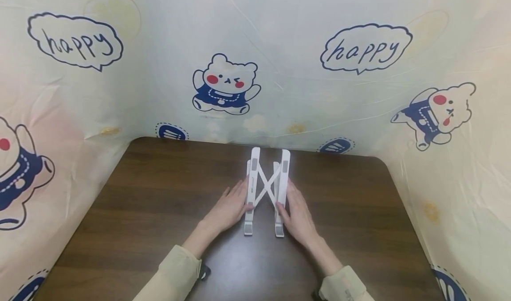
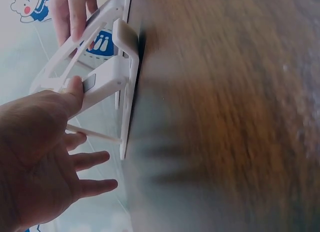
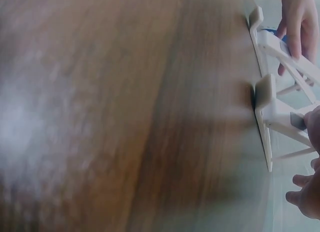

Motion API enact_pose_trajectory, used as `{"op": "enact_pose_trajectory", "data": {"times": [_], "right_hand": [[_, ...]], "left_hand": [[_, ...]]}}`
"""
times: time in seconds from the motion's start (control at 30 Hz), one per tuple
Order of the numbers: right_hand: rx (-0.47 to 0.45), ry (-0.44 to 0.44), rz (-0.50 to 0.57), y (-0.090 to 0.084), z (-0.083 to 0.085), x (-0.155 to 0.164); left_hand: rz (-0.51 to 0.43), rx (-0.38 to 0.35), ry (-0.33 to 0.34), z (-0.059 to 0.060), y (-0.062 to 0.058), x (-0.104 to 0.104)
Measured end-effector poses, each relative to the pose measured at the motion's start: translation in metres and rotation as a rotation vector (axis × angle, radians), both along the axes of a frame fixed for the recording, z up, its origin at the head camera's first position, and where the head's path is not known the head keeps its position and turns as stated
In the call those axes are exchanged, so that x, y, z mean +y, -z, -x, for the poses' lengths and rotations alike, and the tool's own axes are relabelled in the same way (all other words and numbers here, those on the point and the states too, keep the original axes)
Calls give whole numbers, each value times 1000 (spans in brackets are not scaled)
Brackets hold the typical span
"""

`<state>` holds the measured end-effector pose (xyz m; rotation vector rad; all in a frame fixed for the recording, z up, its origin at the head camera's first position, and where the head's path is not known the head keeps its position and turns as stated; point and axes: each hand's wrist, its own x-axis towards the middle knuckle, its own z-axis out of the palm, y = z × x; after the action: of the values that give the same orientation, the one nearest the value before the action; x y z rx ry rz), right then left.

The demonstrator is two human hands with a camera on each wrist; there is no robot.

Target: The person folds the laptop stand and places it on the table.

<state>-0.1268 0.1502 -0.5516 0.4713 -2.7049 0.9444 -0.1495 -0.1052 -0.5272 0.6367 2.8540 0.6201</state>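
Observation:
A white folding laptop stand [image 1: 252, 185] stands unfolded on the brown table, its crossed struts forming an X between two long side arms. My left hand [image 1: 228, 207] holds the left arm from outside, thumb on its upper face by a grey pad. In the left wrist view the other fingers of that left hand [image 2: 37, 147] spread below the stand [image 2: 107, 81]. On the opposite side, my right hand [image 1: 299, 213] grips the right arm, its thumb on top near the lower end. The right wrist view shows the stand's front lips [image 3: 265, 92] close to the tabletop, with part of the right hand cut off.
The dark wooden table [image 1: 159, 181] has rounded far corners. A pale curtain [image 1: 287, 92] printed with bears and "happy" bubbles hangs around its back and sides. A dark band [image 1: 205, 272] shows at the left sleeve cuff.

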Motion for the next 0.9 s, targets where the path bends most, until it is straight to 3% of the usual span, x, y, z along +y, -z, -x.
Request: {"op": "enact_pose_trajectory", "data": {"times": [0.9], "right_hand": [[-5,-36,-30,2,0,-14]], "left_hand": [[-3,51,15,-2,4,9]]}}
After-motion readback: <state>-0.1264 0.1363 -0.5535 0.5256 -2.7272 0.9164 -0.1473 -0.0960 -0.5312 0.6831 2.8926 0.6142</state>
